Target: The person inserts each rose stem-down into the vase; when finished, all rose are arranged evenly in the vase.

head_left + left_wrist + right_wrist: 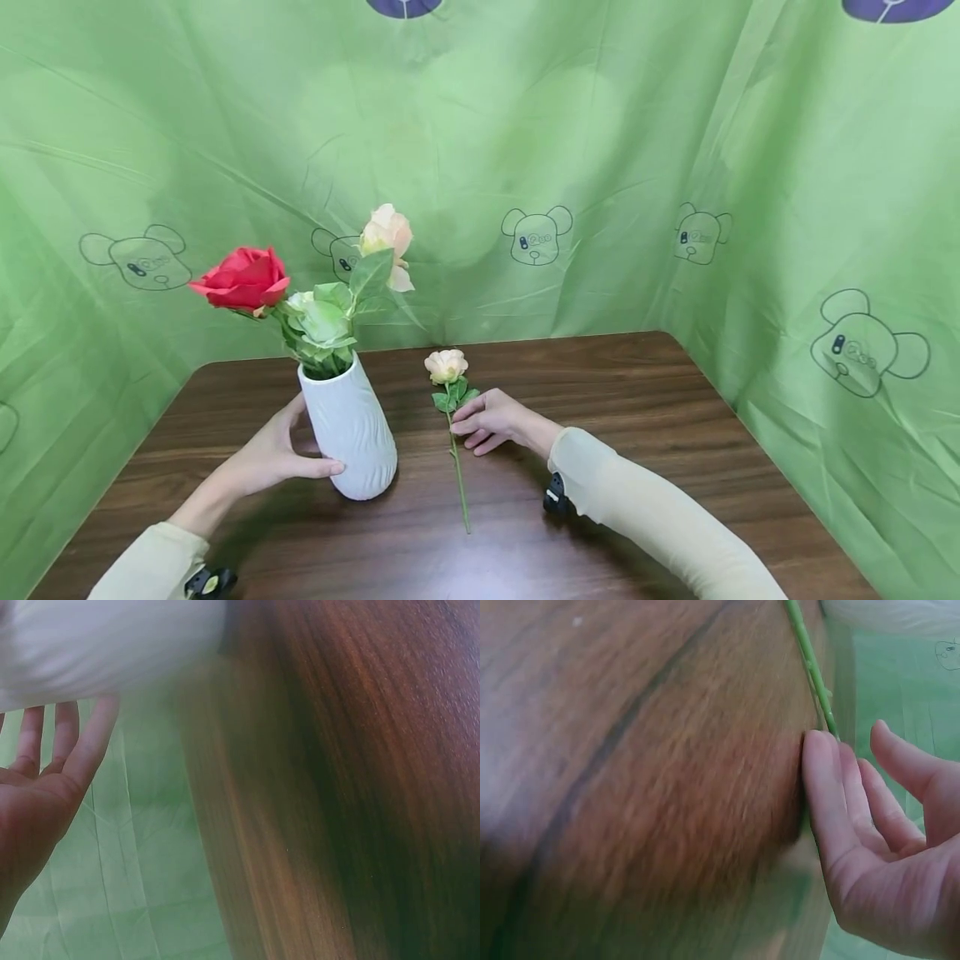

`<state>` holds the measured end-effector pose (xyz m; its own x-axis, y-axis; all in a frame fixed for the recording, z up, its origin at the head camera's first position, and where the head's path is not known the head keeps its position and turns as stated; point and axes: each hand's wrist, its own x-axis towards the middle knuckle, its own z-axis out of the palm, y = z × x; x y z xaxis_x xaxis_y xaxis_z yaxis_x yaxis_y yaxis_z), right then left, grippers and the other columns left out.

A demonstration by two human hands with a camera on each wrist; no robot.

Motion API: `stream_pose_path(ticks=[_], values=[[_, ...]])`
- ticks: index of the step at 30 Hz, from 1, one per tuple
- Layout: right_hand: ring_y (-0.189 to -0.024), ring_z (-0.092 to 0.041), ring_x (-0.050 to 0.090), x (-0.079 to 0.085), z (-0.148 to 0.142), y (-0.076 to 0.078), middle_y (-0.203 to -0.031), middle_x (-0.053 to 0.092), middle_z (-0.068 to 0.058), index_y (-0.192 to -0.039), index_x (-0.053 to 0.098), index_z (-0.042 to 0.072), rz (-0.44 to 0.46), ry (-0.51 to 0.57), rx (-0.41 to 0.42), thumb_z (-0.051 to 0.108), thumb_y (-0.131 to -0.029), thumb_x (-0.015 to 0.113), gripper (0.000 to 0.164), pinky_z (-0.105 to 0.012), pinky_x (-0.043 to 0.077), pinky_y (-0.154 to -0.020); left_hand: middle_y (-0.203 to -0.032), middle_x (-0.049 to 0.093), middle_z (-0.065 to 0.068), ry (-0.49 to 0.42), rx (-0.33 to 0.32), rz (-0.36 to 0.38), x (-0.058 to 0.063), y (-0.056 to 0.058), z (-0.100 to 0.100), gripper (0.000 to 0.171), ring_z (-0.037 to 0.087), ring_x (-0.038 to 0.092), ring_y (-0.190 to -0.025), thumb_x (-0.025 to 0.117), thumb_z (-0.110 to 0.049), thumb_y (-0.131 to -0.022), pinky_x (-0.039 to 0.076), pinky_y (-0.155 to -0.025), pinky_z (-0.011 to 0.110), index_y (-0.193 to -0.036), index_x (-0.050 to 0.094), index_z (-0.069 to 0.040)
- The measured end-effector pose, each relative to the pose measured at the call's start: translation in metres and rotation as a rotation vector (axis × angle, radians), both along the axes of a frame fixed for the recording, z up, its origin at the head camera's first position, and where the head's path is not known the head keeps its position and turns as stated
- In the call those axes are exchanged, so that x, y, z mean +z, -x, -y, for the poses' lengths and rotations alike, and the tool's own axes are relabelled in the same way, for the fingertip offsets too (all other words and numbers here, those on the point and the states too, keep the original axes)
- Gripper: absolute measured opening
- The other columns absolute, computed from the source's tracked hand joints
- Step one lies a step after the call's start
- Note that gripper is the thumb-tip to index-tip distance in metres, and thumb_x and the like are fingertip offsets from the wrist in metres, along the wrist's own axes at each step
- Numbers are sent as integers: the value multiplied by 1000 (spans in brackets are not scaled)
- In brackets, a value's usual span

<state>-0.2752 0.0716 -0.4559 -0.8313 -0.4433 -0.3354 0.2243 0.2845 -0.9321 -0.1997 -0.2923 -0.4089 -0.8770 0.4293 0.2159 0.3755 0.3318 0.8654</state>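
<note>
A white ribbed vase point(351, 433) holds a red rose point(243, 279), a pale green-white flower point(321, 318) and a peach flower point(387, 233). Its mouth leans leftward in the head view; whether it is truly tilted I cannot tell. My left hand point(262, 454) holds the vase's left side, thumb across the front and fingers behind. A smaller peach rose point(446, 367) with a thin green stem point(810, 664) lies on the table to the right. At the stem, just under the leaves, are the fingertips of my right hand point(498, 421); the right wrist view shows the thumb apart from them.
The dark wooden table point(615, 392) has rounded far corners. Green curtain point(465, 150) with printed bear heads surrounds its back and sides. Black devices sit at both wrists, the right one point(555, 493) close above the tabletop.
</note>
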Motion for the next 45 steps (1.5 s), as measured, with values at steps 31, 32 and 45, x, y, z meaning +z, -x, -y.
stream_pose_path(ticks=[31,32,45], values=[[-55,-16,70,-6,25,-1,-76,73,-10,-86,75,7,-92,-203,-161,19,-81,88,18,-32,60,-48,-130,55,16,-2,-2,-10,0,0,1,92,17,59,-114,90,-3,-72,61,-84,40,-147,37,-7],[-55,-16,70,-6,24,-2,-76,73,-10,-85,75,7,-92,-204,-163,19,-81,88,17,-32,60,-48,-131,55,16,-1,-2,-11,0,0,1,92,17,59,-114,90,-3,-72,61,-84,39,-147,37,-7],[-58,-18,71,-4,22,-4,-76,73,-11,-85,78,6,-78,-162,-150,10,-82,84,8,-30,60,-49,-129,56,18,6,-1,-24,-1,0,1,93,16,60,-112,91,-3,-71,62,-82,39,-147,36,-5]])
